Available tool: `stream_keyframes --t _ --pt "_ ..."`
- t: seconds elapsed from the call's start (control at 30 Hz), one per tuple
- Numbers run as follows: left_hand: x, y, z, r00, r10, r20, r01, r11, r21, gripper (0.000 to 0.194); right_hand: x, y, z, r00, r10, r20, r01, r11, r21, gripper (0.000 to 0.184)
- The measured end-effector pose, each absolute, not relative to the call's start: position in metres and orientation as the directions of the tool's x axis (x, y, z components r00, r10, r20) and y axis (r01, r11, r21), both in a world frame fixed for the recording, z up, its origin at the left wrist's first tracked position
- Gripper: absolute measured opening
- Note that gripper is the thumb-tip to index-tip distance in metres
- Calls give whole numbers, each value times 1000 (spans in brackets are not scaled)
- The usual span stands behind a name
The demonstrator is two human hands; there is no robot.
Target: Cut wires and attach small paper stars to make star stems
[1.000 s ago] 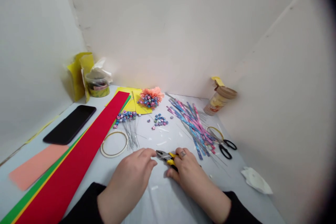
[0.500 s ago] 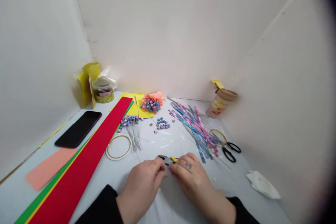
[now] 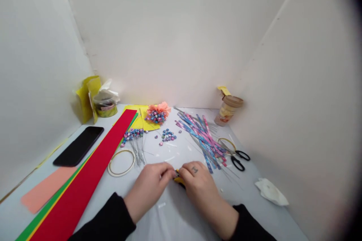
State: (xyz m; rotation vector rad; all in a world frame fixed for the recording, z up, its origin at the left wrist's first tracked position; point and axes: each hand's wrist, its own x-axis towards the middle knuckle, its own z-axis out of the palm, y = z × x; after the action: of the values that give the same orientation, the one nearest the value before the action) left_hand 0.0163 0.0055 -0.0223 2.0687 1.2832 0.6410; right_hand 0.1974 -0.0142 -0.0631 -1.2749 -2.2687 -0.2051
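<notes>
While the right hand grips a pair of pliers with yellow on the handles, the left hand sits right at the tool's head. Right fingers closed round the pliers. Left thumb and fingertips bunched close together; from where I stand I can't tell whether something thin is pinched between them. Pliers are low over the near middle of the table, between the two hands, mostly hidden by them.

Left of the hands: tape roll lying flat, long red strip over green and yellow ones, salmon paper, black phone. Just beyond the left hand, thin wires fan out from a cluster of small blue and pink beads; a loose pile lies nearby. Farther back, a salmon flower with a beaded centre, on yellow paper. On the right, a heap of patterned strips, black-handled scissors, a tilted cup and a white wad.
</notes>
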Motion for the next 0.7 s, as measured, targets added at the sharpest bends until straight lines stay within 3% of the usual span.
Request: stream_keyframes --t 0.1,0.33,0.5,0.7 --pt "17 40 -23 244 958 153 762 -287 580 26 204 -10 -69 -283 798 532 885 431 -175 25" --pt "29 97 -50 145 976 160 843 -207 497 21 206 -9 -68 -265 810 524 901 401 -163 24" --pt "34 101 -53 139 982 132 782 -190 594 9 207 -12 -61 -202 840 503 918 342 -201 15" --pt "30 69 -25 136 989 63 499 -123 858 18 210 -13 -56 -184 799 572 818 447 -362 25"
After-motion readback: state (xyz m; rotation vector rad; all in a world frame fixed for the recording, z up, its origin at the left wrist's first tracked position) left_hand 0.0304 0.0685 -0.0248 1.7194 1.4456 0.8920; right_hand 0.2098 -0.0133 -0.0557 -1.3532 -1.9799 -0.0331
